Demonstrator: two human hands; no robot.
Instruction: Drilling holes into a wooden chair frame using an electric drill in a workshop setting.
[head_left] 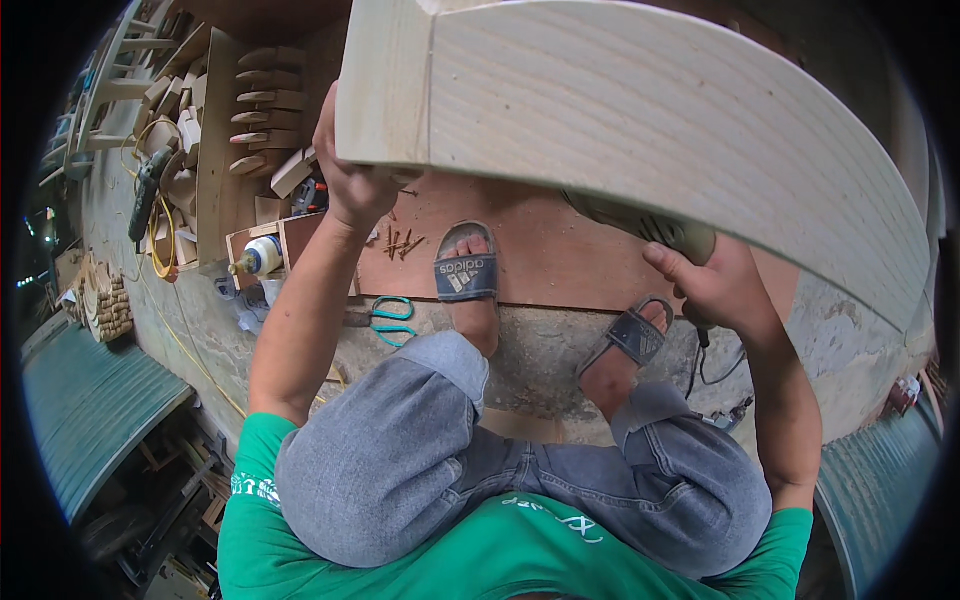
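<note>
A large pale wooden piece with a curved edge fills the top of the view, raised above the floor. At its left end, my left hand is closed round the lower corner, with the fingers partly hidden behind the wood. Below the curved board, my right hand grips the dull green body of a corded power tool. The tool's front end is hidden under the wood, so I cannot tell whether it touches it.
Screws lie on a reddish plywood sheet by my sandalled feet. Teal-handled scissors, a white bottle and stacked wooden blocks are at the left. A black glue gun stands further left, near a yellow cord.
</note>
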